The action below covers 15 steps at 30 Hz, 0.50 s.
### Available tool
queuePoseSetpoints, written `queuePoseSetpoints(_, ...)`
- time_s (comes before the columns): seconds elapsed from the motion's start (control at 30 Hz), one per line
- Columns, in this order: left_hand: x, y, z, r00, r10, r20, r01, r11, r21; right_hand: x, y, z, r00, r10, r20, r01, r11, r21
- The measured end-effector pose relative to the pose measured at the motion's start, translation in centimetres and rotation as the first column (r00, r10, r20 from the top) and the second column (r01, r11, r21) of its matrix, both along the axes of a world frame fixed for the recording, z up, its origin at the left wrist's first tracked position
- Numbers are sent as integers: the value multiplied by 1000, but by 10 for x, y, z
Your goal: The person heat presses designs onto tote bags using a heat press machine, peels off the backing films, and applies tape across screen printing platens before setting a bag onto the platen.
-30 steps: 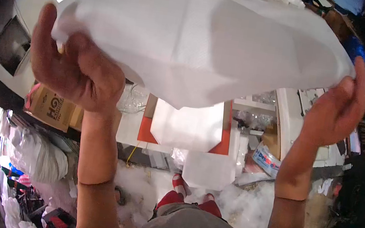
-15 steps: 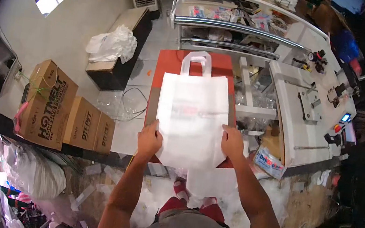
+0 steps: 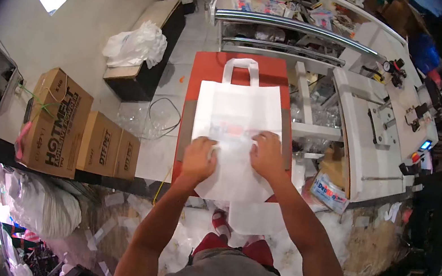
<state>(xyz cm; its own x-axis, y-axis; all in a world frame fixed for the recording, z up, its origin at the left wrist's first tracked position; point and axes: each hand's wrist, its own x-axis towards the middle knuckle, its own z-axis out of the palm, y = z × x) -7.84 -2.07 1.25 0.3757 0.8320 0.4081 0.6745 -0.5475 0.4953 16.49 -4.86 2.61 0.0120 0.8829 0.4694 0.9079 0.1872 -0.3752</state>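
Observation:
A white tote bag (image 3: 240,104) lies flat on a red board (image 3: 204,67), its loop handles pointing away from me. Faint grey and red print shows across its middle, partly covered by my fingers. My left hand (image 3: 199,159) rests on the left half of the bag just below the print, fingers laid on the cloth. On the right half, my right hand (image 3: 268,155) touches the bag beside the print, its fingers spread and slightly bent. White material (image 3: 256,218) hangs past the board's near edge.
Right of the board stands a white press machine (image 3: 361,119) with a gauge and lit display. Metal rollers (image 3: 300,29) cross behind. Cardboard boxes (image 3: 66,123) stand at left. A white cloth pile (image 3: 136,45) lies on a bench (image 3: 164,24). A printed packet (image 3: 328,193) is at right.
Both hands have moved inward from the bag's side edges onto its front, beside and below the print. The bag now lies flatter on the board.

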Motion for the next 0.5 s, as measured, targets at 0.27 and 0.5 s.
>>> queuePoseSetpoints(0.27, 40, 54, -20, 974, -36, -225, 32, 999, -20, -8, 40, -17, 996, 19, 87, 7, 956, -295)
queuePoseSetpoints(0.5, 41, 58, -13, 927, -23, -374, 17, 1000, -19, 20, 37, -28, 984, -44, 174, 89, 962, -258)
